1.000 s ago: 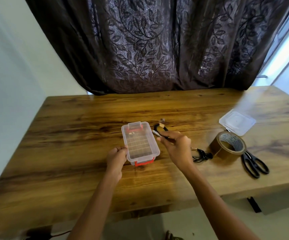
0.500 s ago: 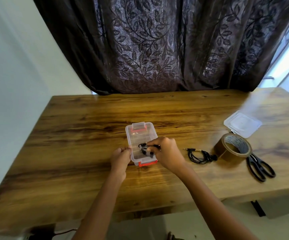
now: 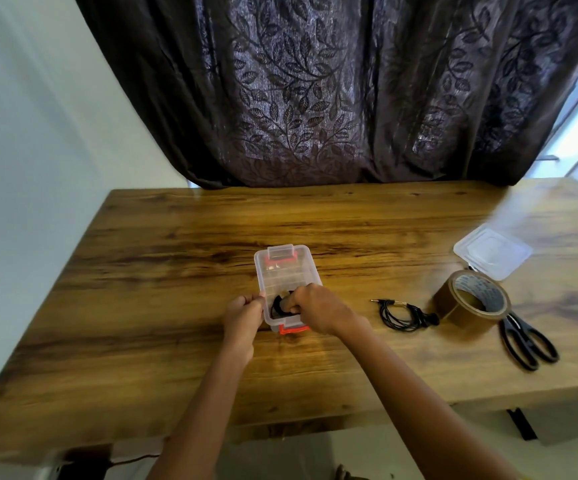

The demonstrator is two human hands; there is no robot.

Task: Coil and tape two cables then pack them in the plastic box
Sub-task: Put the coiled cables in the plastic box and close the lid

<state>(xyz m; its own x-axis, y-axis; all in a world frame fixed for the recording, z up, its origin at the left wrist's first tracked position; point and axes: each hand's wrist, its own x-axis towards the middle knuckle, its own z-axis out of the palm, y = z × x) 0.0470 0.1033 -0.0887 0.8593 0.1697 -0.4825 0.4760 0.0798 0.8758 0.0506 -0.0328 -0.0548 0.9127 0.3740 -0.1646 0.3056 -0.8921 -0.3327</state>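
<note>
A person's left hand [image 3: 244, 318] grips the near left wall of a clear plastic box [image 3: 289, 271] on a wooden table [image 3: 176, 306], steadying it. The right hand [image 3: 317, 311], fingers curled, pinches a coiled black cable [image 3: 276, 309] down into the box's near end, just behind its orange latch [image 3: 292, 329]. Packing of the first cable appears under way; whether tape binds it cannot be seen. To the right, well apart from the box, the second black cable [image 3: 403, 313] lies loosely looped, apparently untaped, beside a roll of brown packing tape [image 3: 471, 303] and black scissors [image 3: 526, 339]. The next move likely calls for releasing the coil and reaching right for that cable. Beyond the tape lies a clear lid [image 3: 491, 252]; a dark leaf-patterned curtain [image 3: 315, 91] hangs behind.
</note>
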